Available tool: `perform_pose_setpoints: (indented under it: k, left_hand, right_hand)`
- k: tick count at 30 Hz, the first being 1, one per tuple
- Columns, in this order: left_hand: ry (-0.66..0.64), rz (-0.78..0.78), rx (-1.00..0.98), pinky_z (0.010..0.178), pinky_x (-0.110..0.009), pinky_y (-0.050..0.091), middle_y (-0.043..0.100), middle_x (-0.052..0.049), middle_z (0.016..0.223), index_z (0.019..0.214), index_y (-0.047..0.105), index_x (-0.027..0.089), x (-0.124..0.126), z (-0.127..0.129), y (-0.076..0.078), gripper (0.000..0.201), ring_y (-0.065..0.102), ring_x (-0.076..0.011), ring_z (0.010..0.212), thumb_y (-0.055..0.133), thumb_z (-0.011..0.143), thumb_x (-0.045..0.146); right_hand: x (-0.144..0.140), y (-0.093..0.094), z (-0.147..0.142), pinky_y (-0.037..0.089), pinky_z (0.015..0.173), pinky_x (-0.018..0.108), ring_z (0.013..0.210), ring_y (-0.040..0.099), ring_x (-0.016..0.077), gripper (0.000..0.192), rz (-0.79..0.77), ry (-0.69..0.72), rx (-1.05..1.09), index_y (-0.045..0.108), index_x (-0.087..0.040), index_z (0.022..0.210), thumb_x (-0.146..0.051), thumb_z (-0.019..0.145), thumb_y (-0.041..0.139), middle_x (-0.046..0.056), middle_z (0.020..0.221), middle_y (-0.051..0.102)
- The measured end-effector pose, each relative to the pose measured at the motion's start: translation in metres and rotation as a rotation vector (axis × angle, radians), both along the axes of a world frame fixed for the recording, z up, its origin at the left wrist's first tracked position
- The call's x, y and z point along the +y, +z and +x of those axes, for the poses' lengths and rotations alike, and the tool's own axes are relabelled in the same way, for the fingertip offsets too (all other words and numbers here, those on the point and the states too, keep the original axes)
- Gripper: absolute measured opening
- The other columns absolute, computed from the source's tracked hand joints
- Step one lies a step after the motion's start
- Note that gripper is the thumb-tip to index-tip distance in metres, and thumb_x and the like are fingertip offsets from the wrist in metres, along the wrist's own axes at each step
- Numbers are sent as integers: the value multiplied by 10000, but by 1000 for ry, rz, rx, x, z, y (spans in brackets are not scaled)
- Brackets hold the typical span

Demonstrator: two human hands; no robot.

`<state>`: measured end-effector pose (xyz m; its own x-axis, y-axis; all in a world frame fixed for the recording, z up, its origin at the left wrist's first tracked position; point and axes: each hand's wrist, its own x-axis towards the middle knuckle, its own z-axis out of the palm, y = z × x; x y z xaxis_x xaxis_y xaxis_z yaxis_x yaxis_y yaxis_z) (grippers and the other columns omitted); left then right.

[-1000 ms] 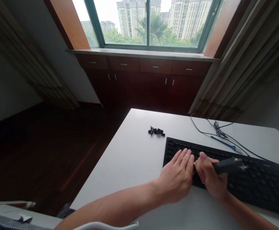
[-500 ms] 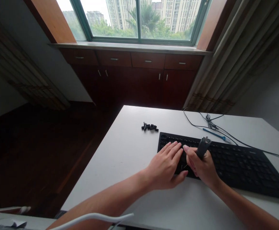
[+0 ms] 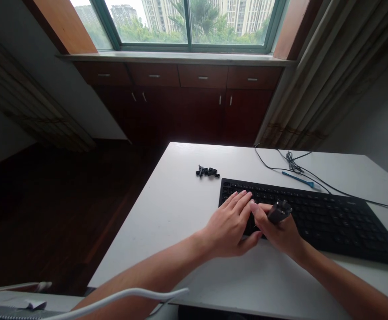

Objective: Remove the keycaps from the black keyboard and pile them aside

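Observation:
A black keyboard lies on the white table. My left hand rests flat on the keyboard's left end, fingers spread over the keys. Right beside it, my right hand grips a small dark tool, its lower end down at the keys and hidden by my fingers. A little pile of loose black keycaps sits on the table beyond the keyboard's left corner.
A blue stick-like tool and a black cable lie behind the keyboard. The table's left edge drops to a dark wood floor. Cabinets stand under the window; a white cable crosses the bottom left.
The dark tool in my right hand has swung from lying sideways to pointing down at the keys. Both hands stay at the keyboard's left end; the view tilted down slightly.

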<state>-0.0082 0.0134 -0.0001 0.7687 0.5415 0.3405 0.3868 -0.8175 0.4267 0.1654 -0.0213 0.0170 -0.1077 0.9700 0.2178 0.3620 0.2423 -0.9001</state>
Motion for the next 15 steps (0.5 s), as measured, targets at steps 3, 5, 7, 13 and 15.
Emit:
perform_pose_setpoints:
  k: [3, 5, 7, 13, 15]
  left_hand:
    - [2, 5, 10, 1267, -500, 232, 374, -232, 1568, 1431, 434, 14, 0, 0, 0, 672, 271, -346, 1508, 524, 939, 463]
    - [4, 6, 10, 1268, -493, 229, 375, -239, 1564, 1443, 412, -1, 0, 0, 0, 688, 273, -342, 1507, 529, 936, 449]
    - [3, -1, 2, 1263, -505, 235, 380, -236, 1562, 1436, 420, 10, 0, 0, 0, 671, 272, -341, 1508, 529, 936, 444]
    - [-10, 9, 30, 1255, -527, 233, 375, -231, 1567, 1441, 427, 17, -1, 3, -2, 649, 255, -345, 1513, 508, 944, 428]
    - [-21, 43, 61, 1262, -513, 216, 378, -232, 1565, 1457, 413, 2, -3, 5, 0, 627, 240, -339, 1519, 477, 968, 389]
  right_hand:
    - [0, 5, 2, 305, 476, 254, 486, 341, 94, 468, -16, 87, -58, 428, -192, 570, -347, 1003, 517, -42, 530, 395]
    - [0, 10, 1, 298, 470, 256, 479, 338, 95, 479, -24, 138, -97, 432, -193, 556, -367, 989, 540, -42, 516, 400]
    - [-1, 12, -1, 302, 459, 254, 469, 350, 98, 480, -19, 96, -107, 448, -196, 553, -384, 981, 555, -39, 502, 414]
    - [-7, 9, -10, 399, 489, 246, 472, 462, 114, 472, 9, -22, -81, 490, -202, 570, -363, 1013, 499, -17, 505, 497]
    - [-8, 8, -11, 397, 490, 245, 470, 469, 112, 482, 63, 1, -113, 486, -198, 552, -334, 1014, 488, -9, 509, 515]
